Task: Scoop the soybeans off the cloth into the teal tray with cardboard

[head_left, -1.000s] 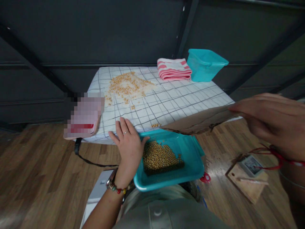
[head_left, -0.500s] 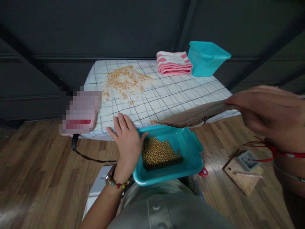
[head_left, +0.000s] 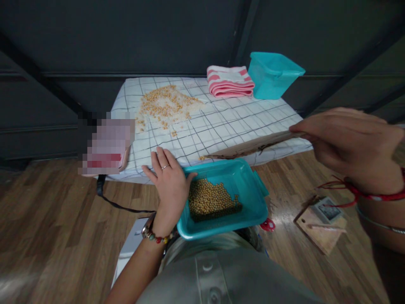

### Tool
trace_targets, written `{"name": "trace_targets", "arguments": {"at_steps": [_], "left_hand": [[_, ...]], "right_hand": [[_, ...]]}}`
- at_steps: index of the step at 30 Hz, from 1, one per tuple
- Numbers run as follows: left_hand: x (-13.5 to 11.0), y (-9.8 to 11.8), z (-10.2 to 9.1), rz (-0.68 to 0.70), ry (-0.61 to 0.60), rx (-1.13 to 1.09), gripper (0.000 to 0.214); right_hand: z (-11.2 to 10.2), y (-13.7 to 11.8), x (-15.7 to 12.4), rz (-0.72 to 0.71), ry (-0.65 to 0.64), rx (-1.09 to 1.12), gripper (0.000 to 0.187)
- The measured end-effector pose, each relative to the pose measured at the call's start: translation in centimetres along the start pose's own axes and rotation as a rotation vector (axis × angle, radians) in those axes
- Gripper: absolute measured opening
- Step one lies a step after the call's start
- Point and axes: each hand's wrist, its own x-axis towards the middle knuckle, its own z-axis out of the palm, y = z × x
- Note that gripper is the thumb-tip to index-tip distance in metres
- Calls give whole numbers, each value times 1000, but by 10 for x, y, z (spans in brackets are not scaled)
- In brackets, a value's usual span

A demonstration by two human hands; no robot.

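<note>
Cardboard, thin, brown, ragged-edged, pinched in right hand, left hand splayed on tablecloth

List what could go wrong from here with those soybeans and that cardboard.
Loose soybeans lie by the cardboard's tip at the tablecloth's near edge; some might miss the teal bin and drop to the floor.

The left hand's thumb is at the bin's rim; a knock could tip it.

The right hand holds the cardboard by one end, so it may bend.
</note>
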Motion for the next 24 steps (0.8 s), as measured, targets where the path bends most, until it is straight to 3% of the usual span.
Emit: {"name": "trace_targets", "arguments": {"at_steps": [24], "left_hand": [[0, 0, 0, 2, 11, -29, 83]], "right_hand": [[-3, 3, -3, -48, 17, -13, 28]]}}
